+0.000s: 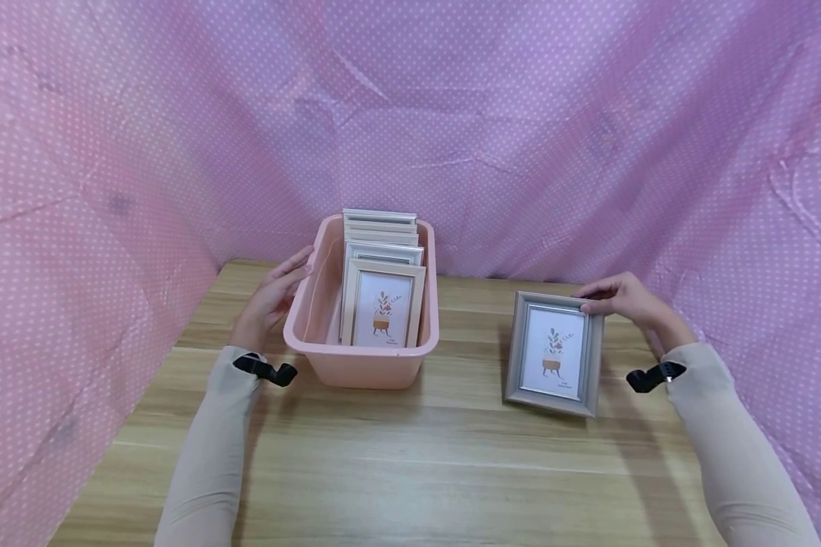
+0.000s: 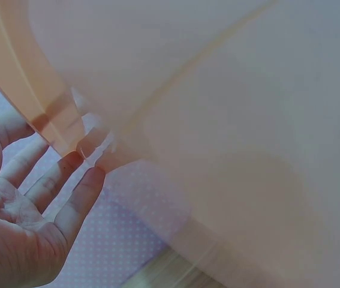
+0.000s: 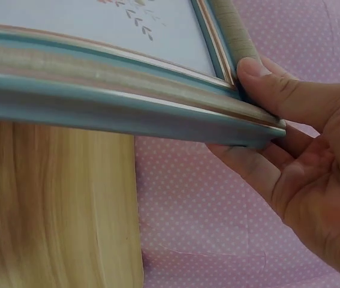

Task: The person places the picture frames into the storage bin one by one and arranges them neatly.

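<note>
At the left of the table stands a pink plastic bin point(image 1: 366, 370) with several picture frames inside. The foremost is a cream picture frame point(image 1: 350, 311) with a potted-plant print. My left hand point(image 1: 271, 295) is at the bin's left side, its fingers extended and fingertips touching the rim, as the left wrist view shows point(image 2: 38, 198). To the right, my right hand point(image 1: 624, 298) grips a grey-beige picture frame point(image 1: 591, 357) by its upper right corner, thumb on the front and fingers behind. This picture frame is tilted, its print facing me.
The wooden table point(image 1: 410, 471) runs under both arms. Behind and at the sides hangs a pink dotted cloth point(image 1: 492, 137), close to the table's back edge. A black strap with a small camera point(image 1: 267, 370) sits on each wrist.
</note>
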The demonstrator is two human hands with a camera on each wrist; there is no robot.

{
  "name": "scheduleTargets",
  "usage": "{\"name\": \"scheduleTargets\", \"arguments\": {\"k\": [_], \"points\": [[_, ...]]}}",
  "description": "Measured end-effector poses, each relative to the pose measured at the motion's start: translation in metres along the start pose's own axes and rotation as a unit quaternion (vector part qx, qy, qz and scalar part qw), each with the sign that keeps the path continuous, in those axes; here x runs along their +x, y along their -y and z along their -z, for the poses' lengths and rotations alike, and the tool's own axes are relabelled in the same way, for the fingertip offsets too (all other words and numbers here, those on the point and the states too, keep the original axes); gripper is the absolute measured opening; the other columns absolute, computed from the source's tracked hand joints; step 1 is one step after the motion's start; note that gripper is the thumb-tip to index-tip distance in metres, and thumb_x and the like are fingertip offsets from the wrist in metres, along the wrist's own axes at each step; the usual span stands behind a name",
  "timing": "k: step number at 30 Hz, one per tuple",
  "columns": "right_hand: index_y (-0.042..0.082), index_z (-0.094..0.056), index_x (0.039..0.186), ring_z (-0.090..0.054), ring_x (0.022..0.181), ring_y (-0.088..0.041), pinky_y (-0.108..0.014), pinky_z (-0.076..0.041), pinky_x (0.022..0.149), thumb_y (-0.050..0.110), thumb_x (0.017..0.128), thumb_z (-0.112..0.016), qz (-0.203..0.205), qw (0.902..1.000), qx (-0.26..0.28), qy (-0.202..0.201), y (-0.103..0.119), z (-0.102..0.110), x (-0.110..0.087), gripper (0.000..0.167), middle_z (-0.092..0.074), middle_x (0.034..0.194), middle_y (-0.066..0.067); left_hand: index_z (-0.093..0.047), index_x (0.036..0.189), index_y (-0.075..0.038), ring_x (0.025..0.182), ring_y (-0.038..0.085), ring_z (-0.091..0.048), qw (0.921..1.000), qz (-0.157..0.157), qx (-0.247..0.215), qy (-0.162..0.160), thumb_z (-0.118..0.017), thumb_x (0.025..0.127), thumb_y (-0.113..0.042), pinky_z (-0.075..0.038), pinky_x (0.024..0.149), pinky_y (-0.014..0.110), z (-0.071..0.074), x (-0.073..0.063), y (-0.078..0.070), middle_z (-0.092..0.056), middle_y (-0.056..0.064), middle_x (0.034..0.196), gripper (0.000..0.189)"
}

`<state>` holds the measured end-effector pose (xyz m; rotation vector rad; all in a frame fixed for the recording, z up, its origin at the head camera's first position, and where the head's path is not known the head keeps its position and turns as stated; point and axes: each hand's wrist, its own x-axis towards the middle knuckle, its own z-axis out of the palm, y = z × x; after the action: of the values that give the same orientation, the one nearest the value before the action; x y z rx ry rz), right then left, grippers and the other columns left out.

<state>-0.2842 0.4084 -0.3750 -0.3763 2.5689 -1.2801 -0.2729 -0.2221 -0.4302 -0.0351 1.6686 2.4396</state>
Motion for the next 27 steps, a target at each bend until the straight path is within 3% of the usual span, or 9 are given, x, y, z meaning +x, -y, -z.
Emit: {"name": "scheduleTargets", "arguments": {"k": [6,15,22,27], "points": [[-0.007,-0.07,0.12,-0.072,0.081,-0.005,-0.02,-0.06,0.075,0.007,0.086,-0.081,-0.009,0.9999,0.009,-0.006,0.007,0.002,0.002,0.038,-0.079,0.093,0.008,-0.032,0.161,-0.019,0.102,-0.001,-0.068,0.9999,0.001,0.013,-0.002,-0.058,0.105,-0.015,-0.059,0.086,0.016,0.0,0.0,0.0,-0.046,0.001,0.153,0.062],[-0.006,-0.068,0.124,-0.073,0.085,-0.008,-0.02,-0.058,0.08,0.015,0.087,-0.082,-0.027,0.9995,0.0,-0.018,0.014,0.003,0.005,0.045,-0.079,0.094,0.005,-0.031,0.161,-0.018,0.102,-0.001,-0.069,1.0,0.004,0.003,0.003,-0.058,0.105,-0.014,-0.06,0.087,0.017,0.0,0.0,0.0,-0.056,-0.005,0.139,0.062],[-0.007,-0.067,0.125,-0.073,0.082,-0.007,-0.019,-0.058,0.077,0.013,0.087,-0.082,-0.017,0.9991,0.005,-0.038,0.021,0.0,0.011,0.045,-0.08,0.094,0.004,-0.032,0.161,-0.019,0.103,-0.001,-0.068,1.0,0.008,0.003,0.0,-0.058,0.105,-0.014,-0.06,0.087,0.018,-0.001,0.0,0.0,-0.045,0.001,0.156,0.062],[-0.007,-0.069,0.123,-0.072,0.081,-0.003,-0.018,-0.059,0.075,0.011,0.087,-0.082,-0.002,0.9985,0.012,-0.053,0.025,-0.004,0.014,0.042,-0.079,0.091,0.009,-0.034,0.16,-0.019,0.103,0.0,-0.068,1.0,0.003,-0.001,0.002,-0.058,0.105,-0.013,-0.06,0.086,0.018,0.0,0.0,0.001,-0.05,-0.002,0.15,0.061]]}}
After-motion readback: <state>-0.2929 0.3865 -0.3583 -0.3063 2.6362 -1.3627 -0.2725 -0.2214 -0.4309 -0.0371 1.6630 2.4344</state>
